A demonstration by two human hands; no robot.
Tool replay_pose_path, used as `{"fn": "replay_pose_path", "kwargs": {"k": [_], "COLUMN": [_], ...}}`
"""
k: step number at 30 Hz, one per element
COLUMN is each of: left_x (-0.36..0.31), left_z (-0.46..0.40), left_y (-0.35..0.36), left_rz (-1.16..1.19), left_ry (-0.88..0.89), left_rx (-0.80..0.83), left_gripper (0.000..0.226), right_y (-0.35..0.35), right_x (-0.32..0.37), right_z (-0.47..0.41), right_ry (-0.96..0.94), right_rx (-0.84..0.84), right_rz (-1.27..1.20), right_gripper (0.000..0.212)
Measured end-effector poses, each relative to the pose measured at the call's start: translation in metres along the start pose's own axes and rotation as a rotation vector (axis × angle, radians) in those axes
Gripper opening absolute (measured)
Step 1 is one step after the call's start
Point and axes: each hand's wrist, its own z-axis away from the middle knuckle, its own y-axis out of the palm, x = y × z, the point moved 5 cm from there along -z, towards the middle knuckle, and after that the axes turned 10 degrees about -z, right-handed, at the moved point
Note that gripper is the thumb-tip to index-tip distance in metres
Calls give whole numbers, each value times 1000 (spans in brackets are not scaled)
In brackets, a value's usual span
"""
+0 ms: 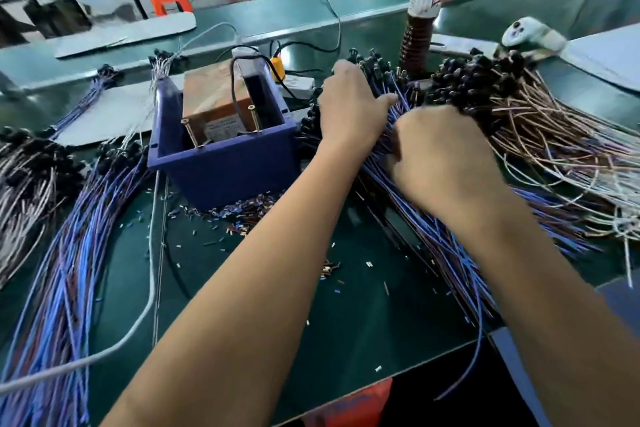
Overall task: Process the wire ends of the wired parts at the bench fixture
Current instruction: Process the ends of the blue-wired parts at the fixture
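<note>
Blue-wired parts point(415, 218): both hands point(349, 107) seemingly grip one pile.

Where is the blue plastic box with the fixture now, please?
In the head view, the blue box stands on the green bench, left of centre, just left of the left hand, with cut insulation bits scattered at its front.

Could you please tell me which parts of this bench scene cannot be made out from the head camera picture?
- Right hand: seen from behind; its fingertips and any wires they pinch are hidden.
- Left hand: its fingers are buried in the blue wires.
- Blue box: its front wall hides the lower part of the fixture; the label is too small to read.
- Bottle: blurred, print unreadable.
- Pink wires: cut off by the right edge.
</note>
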Motion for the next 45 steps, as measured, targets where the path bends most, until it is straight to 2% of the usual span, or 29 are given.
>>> {"fn": "replay_pose_path", "kwargs": {"k": [2,5,7,8,10,12,16,17,19,22,25,29,32,34,36,37,39,40,42,45], "left_x": [-3,-5,-8,-9,-10,-13,-29,-34,-40,-44,-42,-20,15,45,81,101,138,157,195,254], "left_z": [-1,-4,-4,-4,-4,-2,9,12,17,26,36,50,66,79,92,97,106,109,106,98], "left_y": [-5,-9,-12,-15,-21,-26,-26,-25,-23,-22,-32,-77,-114,-129,-143,-150,-163,-170,-182,-196], "left_rz": [-10,25,46,62,132,233,345,352,359,397,428,523,528,495,401,336,201,125,-90,-530], "left_ry": [31,27,24,10,-45,-109,-111,-96,-63,-15,46,164,274,327,369,396,441,426,270,-77], "left_rx": [-58,-73,-91,-107,-150,-183,-151,-141,-134,-151,-217,-461,-621,-643,-602,-549,-414,-339,-158,199], "left_gripper": [59,56,50,47,40,32,30,31,32,32,34,34,32,30,29,29,30,31,32,32], "right_y": [20,47,47,43,21,-6,-46,-49,-46,-36,-17,-17,-5,5,21,32,59,72,97,124], "right_x": [17,35,30,20,-11,-55,-150,-164,-177,-155,-100,-9,66,113,152,168,191,205,235,274], "right_z": [8,20,18,14,-1,-23,-62,-68,-75,-79,-79,-70,-58,-38,-17,-5,16,26,38,38], "right_ry": [3,-25,-18,11,112,272,642,679,700,604,432,47,-243,-430,-509,-497,-383,-329,-271,-231], "right_rx": [197,495,573,585,503,304,-318,-384,-385,-285,-88,-32,173,327,464,558,804,917,1005,929], "right_rz": [-11,37,-17,-74,-297,-617,-1113,-1168,-1169,-1030,-911,-669,-596,-570,-555,-542,-590,-619,-623,-706], "right_gripper": [30,25,17,24,39,37,13,19,29,11,13,23,18,28,37,33,19,21,28,26]}}
